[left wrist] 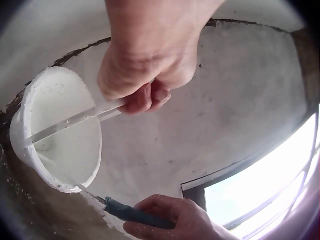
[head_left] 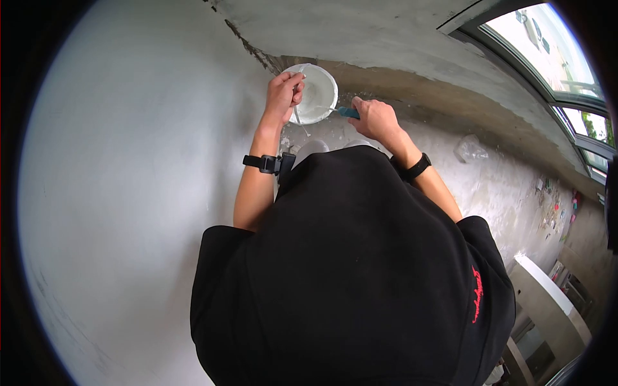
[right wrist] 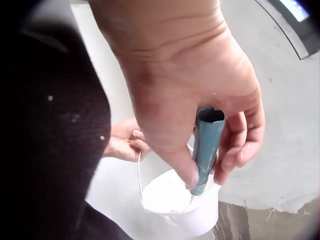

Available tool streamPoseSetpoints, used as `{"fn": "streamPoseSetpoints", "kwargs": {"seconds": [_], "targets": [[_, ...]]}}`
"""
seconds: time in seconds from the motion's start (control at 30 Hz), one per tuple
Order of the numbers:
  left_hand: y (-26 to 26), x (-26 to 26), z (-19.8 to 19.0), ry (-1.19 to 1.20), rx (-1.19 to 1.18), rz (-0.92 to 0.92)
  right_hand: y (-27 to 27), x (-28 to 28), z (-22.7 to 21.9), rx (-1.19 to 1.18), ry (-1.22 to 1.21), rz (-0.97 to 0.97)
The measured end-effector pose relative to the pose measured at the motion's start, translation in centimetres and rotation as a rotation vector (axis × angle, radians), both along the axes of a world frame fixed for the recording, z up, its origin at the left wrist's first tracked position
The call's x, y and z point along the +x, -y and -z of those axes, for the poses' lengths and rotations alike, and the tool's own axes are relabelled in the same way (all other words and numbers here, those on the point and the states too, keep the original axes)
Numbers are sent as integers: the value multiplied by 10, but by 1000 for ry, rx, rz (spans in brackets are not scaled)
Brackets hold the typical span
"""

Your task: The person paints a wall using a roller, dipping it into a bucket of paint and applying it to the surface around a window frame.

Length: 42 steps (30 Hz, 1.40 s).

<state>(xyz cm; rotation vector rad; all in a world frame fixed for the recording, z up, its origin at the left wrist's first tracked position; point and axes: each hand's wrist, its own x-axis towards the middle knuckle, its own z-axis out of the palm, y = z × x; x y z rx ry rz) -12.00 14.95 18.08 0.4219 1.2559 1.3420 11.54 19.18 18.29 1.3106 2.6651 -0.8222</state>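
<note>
A white bucket [head_left: 335,90] with white material inside hangs tilted below the hands. My left hand [head_left: 283,95] grips its bail handle [left wrist: 67,123], a flat white strip that crosses the bucket's mouth in the left wrist view. Held in my right hand [head_left: 378,120] is a tool with a teal tubular handle [right wrist: 207,145], its hollow butt end showing under the palm. The tool's thin metal shank [left wrist: 93,194] reaches to the bucket's rim, and its far end is hidden inside the bucket.
A pale painted wall [head_left: 129,180] rises close on the left. Ahead is a bare grey wall with a window [head_left: 547,51] at upper right. A clear plastic bag [head_left: 471,149] and scattered debris [head_left: 550,206] lie on the floor, with a white-edged board [head_left: 547,283] at lower right.
</note>
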Motion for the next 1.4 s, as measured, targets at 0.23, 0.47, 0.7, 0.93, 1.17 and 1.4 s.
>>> {"fn": "streamPoseSetpoints", "kwargs": {"seconds": [0.23, 0.47, 0.7, 0.93, 1.17, 1.4], "targets": [[-1, 2, 5, -16, 54, 14, 16, -9, -14, 358, -103, -64], [0, 2, 7, -25, 56, 45, 10, -2, -27, 162, -27, 122], [0, 1, 7, -12, 52, 72, -20, 13, -23, -466, 12, 323], [2, 6, 0, -23, 29, 84, -10, 17, 0, -403, 12, 250], [1, 5, 2, -20, 71, 86, 10, 3, 15, 303, 45, 28], [-1, 6, 2, -77, 66, 45, 12, 19, 19, 212, -25, 144]]}}
